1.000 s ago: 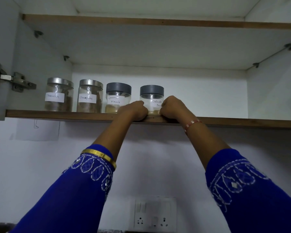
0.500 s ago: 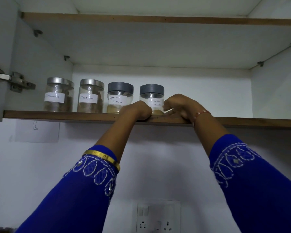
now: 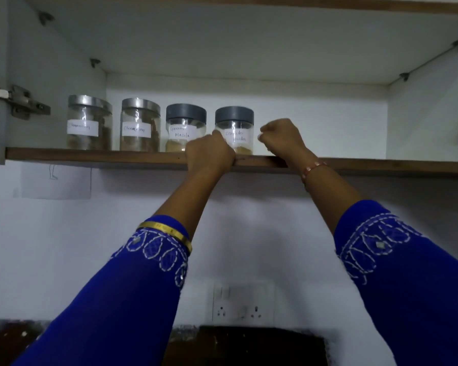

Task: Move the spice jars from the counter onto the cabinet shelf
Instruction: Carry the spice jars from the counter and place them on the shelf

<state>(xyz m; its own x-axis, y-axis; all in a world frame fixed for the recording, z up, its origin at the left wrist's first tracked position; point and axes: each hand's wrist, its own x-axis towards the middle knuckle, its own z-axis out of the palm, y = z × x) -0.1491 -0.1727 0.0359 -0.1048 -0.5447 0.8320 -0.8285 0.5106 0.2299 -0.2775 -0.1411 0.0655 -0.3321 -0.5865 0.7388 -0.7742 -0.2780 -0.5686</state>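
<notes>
The coriander powder jar (image 3: 234, 129), grey-lidded, stands on the cabinet shelf (image 3: 95, 154) near its front edge, last on the right in a row of four. Just left of it is the Garam Masala jar (image 3: 185, 125), then the steel-lidded cinnamon jar (image 3: 140, 124), then a fourth steel-lidded jar (image 3: 89, 122) whose label I cannot read.

Half a second ago my right hand (image 3: 282, 137) lay low against the shelf edge beside the coriander jar; now it has lifted off and sits just right of the jar, apart from it, fingers curled into a loose fist with nothing in them. My left hand (image 3: 209, 153) has stayed on the front edge of the shelf, fingers curled over the wood, in front of the gap between the two grey-lidded jars; whether my knuckles touch the glass I cannot tell.

My gold bangle (image 3: 167, 232) sits at the left cuff, a beaded bracelet (image 3: 313, 167) on the right wrist. Below, a switch and socket plate (image 3: 242, 302) is on the wall.
</notes>
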